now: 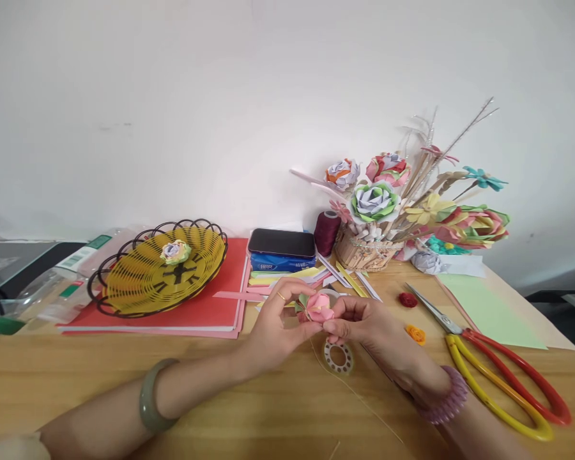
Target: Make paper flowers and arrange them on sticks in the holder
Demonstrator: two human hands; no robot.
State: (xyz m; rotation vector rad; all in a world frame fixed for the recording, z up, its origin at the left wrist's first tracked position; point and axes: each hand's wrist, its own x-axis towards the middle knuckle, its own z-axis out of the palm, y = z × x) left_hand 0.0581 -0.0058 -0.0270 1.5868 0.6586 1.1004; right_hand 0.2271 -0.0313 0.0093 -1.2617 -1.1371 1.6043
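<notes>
- Two bare hands meet over the middle of a wooden table (76, 377), seen from above and behind.
- The left hand (273, 326), with a ring on one finger and a green bangle (148, 399) on the wrist, pinches the left side of a small pink paper flower (319, 306) with its fingertips.
- The right hand (364, 322), wearing a pink coiled band (448, 399) on the wrist, grips the same flower from the right, its fingers closed on the lower edge.
- The flower is held just above the tabletop, between both hands.
- A clear tape roll (338, 356) lies flat on the table just below the hands, and a thin thread (364, 399) trails from it toward the viewer.
- Right of the hands lie scissors (489, 364) with red and yellow handles, blades pointing away.
- Near the scissors sit a small red paper rose (407, 299) and an orange one (416, 333).
- Behind the hands are coloured paper strips (287, 276), a dark phone (282, 243) on a blue pack, and a maroon thread spool (326, 231).
- A woven pot of paper flowers (374, 201) stands at the back right.
- At left, a yellow wire basket (138, 281) on a red folder holds one paper flower.
</notes>
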